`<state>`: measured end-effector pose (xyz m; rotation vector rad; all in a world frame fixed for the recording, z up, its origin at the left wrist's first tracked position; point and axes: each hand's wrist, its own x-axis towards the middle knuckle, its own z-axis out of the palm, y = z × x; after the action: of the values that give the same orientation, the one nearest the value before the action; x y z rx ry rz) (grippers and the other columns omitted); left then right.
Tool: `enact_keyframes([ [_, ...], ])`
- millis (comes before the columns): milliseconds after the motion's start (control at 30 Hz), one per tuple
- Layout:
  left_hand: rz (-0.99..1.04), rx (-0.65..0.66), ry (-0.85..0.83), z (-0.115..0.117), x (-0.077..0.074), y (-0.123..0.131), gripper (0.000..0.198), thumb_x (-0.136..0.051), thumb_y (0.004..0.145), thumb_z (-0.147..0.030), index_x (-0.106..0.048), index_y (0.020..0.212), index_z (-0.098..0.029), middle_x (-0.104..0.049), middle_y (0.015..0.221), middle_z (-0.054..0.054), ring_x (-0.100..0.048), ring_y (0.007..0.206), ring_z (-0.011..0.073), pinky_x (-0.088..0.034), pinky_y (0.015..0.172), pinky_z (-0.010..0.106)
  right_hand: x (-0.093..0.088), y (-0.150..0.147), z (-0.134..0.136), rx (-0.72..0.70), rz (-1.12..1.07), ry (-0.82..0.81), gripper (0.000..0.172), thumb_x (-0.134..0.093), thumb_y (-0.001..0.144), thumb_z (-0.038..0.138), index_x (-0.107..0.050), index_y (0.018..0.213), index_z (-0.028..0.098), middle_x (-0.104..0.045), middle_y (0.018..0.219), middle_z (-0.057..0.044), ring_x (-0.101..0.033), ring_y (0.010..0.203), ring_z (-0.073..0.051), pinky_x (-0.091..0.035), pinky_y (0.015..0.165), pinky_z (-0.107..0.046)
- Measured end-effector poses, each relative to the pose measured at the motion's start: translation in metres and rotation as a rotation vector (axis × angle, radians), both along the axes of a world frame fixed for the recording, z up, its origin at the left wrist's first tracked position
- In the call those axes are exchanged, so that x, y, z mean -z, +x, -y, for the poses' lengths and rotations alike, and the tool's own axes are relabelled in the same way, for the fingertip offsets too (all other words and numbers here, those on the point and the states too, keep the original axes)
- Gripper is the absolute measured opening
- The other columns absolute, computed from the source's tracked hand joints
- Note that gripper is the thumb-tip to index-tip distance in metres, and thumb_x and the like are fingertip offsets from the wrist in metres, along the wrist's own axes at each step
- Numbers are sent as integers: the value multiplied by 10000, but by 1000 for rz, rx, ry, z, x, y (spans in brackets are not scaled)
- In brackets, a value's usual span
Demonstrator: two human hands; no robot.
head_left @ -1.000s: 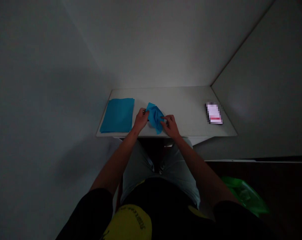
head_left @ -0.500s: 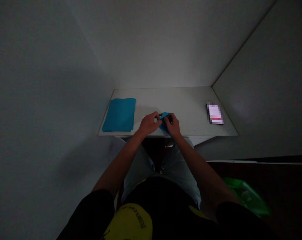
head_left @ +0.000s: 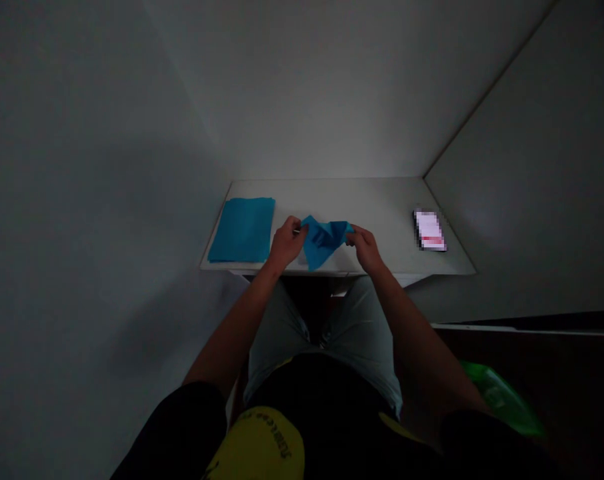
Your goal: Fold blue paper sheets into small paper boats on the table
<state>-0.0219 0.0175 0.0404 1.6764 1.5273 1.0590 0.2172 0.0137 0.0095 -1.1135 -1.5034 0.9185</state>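
Over the near edge of the white table (head_left: pixel 382 200), 2 hands hold 1 piece of blue paper (head_left: pixel 323 240) stretched between them. The left hand (head_left: pixel 286 241) pinches the paper's left corner with thumb and fingertips, and the right hand (head_left: pixel 366 245) pinches its right corner the same way, so both are closed on the sheet. The paper is bright blue and partly folded. Its top edge runs roughly level between the 2 grips, darker creased layers overlap in the middle, and the lower part narrows to a point that hangs toward the table's front edge. Whether that point touches the tabletop cannot be told in the dim light. At the table's left end lies a flat stack of blue sheets (head_left: pixel 242 230), square and unfolded. At the table's right end lies a small blurred white object (head_left: pixel 429 230) with a red band. Below the table's right side, a green bag (head_left: pixel 502 400) sits on the dark floor.
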Motion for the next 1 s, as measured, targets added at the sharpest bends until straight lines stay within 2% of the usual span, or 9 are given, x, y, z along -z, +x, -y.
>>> enact_keyframes([
  [100,33,-49,2,-3,4,-7,151,-620,1039,-334,-531,962,-241,-725,940,5,-695,852,164,-512,810,277,-2,13,-1,24,-71,-29,314,-544,858,520,-480,691,261,-436,676,12,-473,688,-187,-461,698,-339],
  [267,64,-133,44,-6,12,-14,84,-587,1061,-311,-536,1029,-253,-736,1103,48,-708,1088,192,-529,952,293,1,26,-1,97,-134,-101,349,-536,855,600,-453,759,275,-399,722,11,-450,696,-193,-467,659,-330],
  [467,3,-121,52,-15,19,-30,74,-603,1051,-323,-578,1034,-256,-749,1129,73,-710,1144,229,-522,1057,350,10,39,5,166,-158,-123,473,-621,873,633,-370,697,273,-341,674,33,-394,642,-169,-446,603,-304],
  [600,-65,-94,36,-32,22,-46,104,-651,1023,-358,-625,1021,-257,-749,1050,79,-709,1100,263,-530,1051,382,21,56,7,203,-83,-142,482,-618,872,656,-396,684,272,-361,661,39,-407,648,-169,-445,627,-310],
  [733,-185,-31,43,-64,18,-55,94,-687,1003,-346,-657,978,-260,-725,980,79,-702,1025,274,-519,1016,384,34,73,8,233,50,-150,462,-579,878,645,-431,656,268,-398,636,41,-429,645,-169,-403,639,-322],
  [833,-282,-8,61,-95,9,-50,77,-703,986,-309,-661,982,-245,-708,1009,97,-684,1053,292,-498,1033,404,44,78,9,247,139,-159,416,-572,881,601,-481,657,263,-460,637,35,-464,665,-178,-394,657,-324],
  [900,-304,-29,133,-110,5,-35,107,-709,970,-282,-662,1049,-226,-696,1149,136,-650,1167,319,-471,1083,424,52,78,9,309,196,-159,387,-553,898,575,-507,673,264,-498,644,26,-486,683,-190,-393,663,-326],
  [1000,-350,-20,218,-109,12,0,260,-714,963,-331,-659,1176,-193,-629,1364,200,-536,1375,379,-397,1189,473,66,75,7,462,280,-147,337,-511,928,527,-519,708,271,-546,671,8,-520,712,-214,-409,685,-339],
])
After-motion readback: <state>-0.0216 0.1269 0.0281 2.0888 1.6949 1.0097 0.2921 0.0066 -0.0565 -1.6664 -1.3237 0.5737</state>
